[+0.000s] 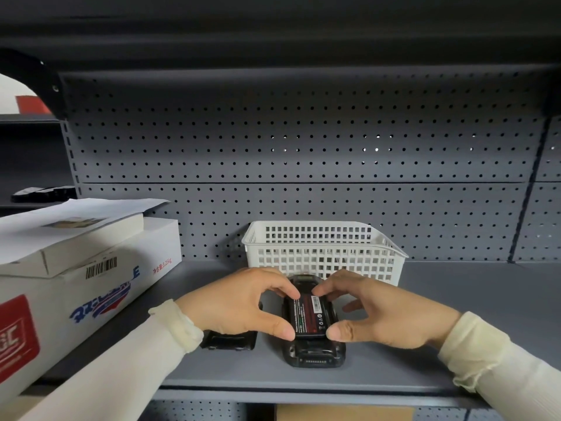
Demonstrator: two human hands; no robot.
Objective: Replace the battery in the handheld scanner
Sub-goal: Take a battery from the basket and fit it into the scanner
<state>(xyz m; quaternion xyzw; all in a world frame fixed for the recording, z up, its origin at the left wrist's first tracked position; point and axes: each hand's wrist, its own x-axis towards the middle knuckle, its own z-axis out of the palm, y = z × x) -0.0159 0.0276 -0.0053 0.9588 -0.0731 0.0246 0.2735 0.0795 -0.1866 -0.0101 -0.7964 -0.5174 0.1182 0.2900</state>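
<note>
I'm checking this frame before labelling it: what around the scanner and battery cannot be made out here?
All in the head view:
- Battery seated or not: fingertips of both hands, left hand and right hand, cover its ends.
- Battery label text: too small.
- Black cover beside the scanner: mostly hidden under the left wrist.
- White basket contents: its floor is hidden by its front wall and the hands.
- Cardboard box: cut off by the left edge.

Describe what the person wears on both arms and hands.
Both arms are covered by long, close-fitting sleeves in a cream, slightly sheer knit fabric: the left sleeve and the right sleeve. Each ends at the wrist in a soft, gathered cuff. The left hand and right hand are bare: no gloves, rings, watch or bracelets show.
</note>
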